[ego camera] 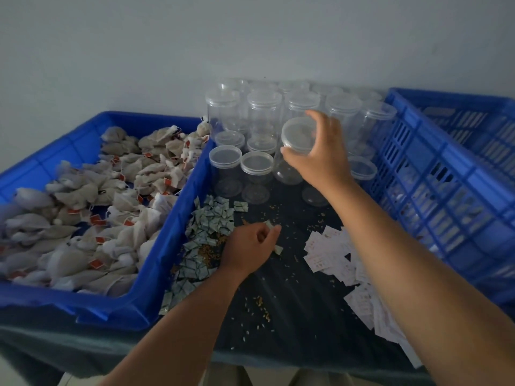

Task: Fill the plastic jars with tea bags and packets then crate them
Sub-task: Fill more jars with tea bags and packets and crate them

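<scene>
My right hand [320, 154] grips a clear lidded plastic jar [295, 146] by its top, tilted and lifted among several other clear jars [263, 112] at the back of the table. My left hand [250, 246] pinches small green-white packets [270, 225] beside a heap of the same packets [209, 227]. A blue bin [156, 263] on the left is full of tea bags [92, 207] with red tags. A blue slatted crate [446, 190] stands on the right.
White packets with red print [345, 257] lie spread under my right forearm. Loose grains are scattered over the dark tablecloth [278, 316]. A pale wall rises right behind the jars. The table's front edge is close to me.
</scene>
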{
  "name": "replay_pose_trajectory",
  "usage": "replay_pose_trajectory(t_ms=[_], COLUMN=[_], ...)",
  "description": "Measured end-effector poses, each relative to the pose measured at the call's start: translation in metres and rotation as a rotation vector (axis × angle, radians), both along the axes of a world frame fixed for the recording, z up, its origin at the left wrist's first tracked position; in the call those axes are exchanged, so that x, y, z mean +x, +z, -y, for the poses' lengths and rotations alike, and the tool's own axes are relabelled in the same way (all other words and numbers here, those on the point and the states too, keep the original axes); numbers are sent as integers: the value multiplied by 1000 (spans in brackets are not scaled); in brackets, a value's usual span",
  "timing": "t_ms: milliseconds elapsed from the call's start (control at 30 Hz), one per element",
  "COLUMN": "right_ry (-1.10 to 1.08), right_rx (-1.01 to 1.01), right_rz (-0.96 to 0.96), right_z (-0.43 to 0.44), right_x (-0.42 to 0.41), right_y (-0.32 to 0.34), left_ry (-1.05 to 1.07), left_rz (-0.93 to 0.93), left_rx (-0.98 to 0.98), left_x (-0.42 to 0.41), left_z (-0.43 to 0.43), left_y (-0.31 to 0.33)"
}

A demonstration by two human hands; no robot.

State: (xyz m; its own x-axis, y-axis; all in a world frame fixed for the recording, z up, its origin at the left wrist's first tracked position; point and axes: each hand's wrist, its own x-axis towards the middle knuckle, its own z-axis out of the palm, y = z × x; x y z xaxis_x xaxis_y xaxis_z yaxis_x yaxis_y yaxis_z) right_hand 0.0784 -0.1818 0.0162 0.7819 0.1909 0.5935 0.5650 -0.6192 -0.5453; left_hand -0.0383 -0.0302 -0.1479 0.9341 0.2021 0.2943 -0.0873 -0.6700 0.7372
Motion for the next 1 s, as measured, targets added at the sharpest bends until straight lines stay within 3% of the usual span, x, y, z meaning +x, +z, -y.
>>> replay_pose_trajectory(t_ms=[167,400,567,633,733,800,867,933,1000], right_ry=[245,18,82,142,161,105,73,62,76], right_rx=[64,326,210,261,210,93,26,-5,-24], right_rz=[-292,-335,-344,-434,-509,-465,-425,-426,-404], right_z=[36,60,60,53,48,47,45,44,46], right_x=[-97,-166,-174,-178,-186,-188,-188,-188,-189], right_y=[-29,-99,-113,-123,-143,-155,-161,-161,-161], left_ry=[-6,1,-67,-109,-111,-20,-83,-364,-605], left_rz=[-48,-97,-212,-273,-333,-264,-147,-118,-213], left_rx=[-62,-35,54,73,-230,-301,-205,-94,217], left_x=[3,6,2,3,2,3,-5,-23,-40], left_z=[-3,-3,-3,-3,4,11,18,24,26], left_y=[-3,-1,6,12,47,78,108,136,153])
